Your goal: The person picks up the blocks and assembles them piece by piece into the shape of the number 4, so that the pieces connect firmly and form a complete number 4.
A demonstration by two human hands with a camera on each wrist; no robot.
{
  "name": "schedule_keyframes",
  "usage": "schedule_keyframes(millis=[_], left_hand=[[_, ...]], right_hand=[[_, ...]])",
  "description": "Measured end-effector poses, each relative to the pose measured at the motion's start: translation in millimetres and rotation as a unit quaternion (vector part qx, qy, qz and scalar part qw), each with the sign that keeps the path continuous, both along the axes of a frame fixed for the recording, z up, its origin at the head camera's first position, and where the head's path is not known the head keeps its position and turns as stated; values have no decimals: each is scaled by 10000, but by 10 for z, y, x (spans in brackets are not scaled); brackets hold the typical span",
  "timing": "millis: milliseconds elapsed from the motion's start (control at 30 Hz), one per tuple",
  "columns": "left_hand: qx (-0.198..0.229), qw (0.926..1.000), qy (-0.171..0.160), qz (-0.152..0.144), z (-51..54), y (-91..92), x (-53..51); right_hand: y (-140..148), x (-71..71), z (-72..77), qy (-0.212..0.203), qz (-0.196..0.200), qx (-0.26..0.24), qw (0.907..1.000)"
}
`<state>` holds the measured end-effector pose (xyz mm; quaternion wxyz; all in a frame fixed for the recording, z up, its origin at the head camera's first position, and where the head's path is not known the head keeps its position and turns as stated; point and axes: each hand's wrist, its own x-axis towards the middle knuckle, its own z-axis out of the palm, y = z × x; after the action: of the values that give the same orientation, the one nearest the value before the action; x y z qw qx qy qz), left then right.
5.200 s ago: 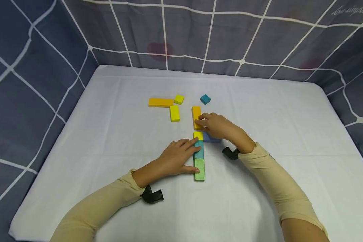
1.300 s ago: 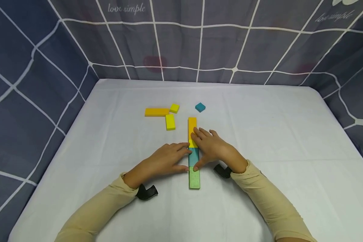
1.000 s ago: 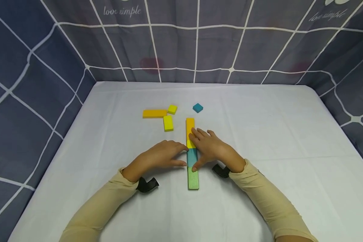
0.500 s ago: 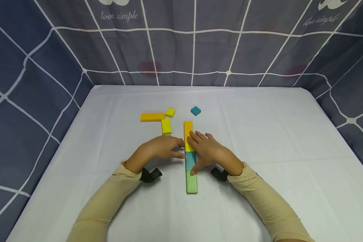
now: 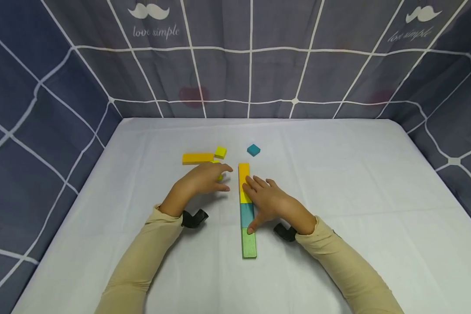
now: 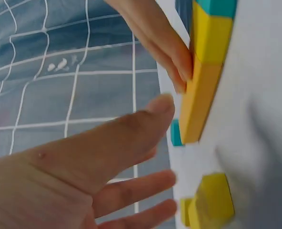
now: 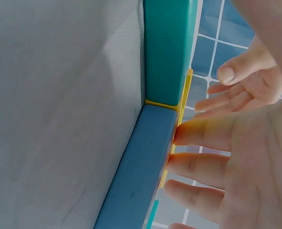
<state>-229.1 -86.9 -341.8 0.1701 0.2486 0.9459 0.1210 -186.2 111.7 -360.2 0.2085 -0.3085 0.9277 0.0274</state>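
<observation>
A straight row of blocks runs away from me: green (image 5: 249, 246), teal (image 5: 247, 214), yellow (image 5: 244, 198) and orange (image 5: 243, 172). My right hand (image 5: 272, 201) rests along its right side, fingertips at the orange and yellow blocks, thumb at the green one. Under that hand, a blue block (image 7: 136, 167) shows in the right wrist view, meeting the row beside the teal block; the head view hides it. My left hand (image 5: 202, 181) hovers left of the row, fingers apart and holding nothing. It partly covers a loose yellow block (image 5: 220, 178), also in the left wrist view.
Beyond my left hand lie an orange block (image 5: 197, 158) and a small yellow block (image 5: 220, 152). A small teal block (image 5: 253, 150) sits past the row's far end. Dark gridded fabric (image 5: 227, 74) walls in the white table (image 5: 357, 165) at the back and sides.
The far orange block now adjoins the yellow one, the gap between them gone. My left hand has left the row, moving left and away over the loose yellow block. The head view has tilted up.
</observation>
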Motion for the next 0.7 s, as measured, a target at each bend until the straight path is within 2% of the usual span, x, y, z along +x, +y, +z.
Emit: schedule_keyframes(millis=[233, 367, 533, 700], left_hand=[[-173, 9968, 775, 116, -84, -140, -71], [-361, 9952, 895, 160, -149, -174, -103], [-547, 9941, 930, 57, -243, -194, -132], [-514, 9941, 952, 51, -289, -208, -150]], right_hand=[[-6, 10, 2, 92, 12, -43, 9999], [-3, 26, 2, 159, -32, -46, 9999], [-1, 45, -13, 177, -27, -111, 9998], [0, 39, -20, 144, -113, -199, 9996]])
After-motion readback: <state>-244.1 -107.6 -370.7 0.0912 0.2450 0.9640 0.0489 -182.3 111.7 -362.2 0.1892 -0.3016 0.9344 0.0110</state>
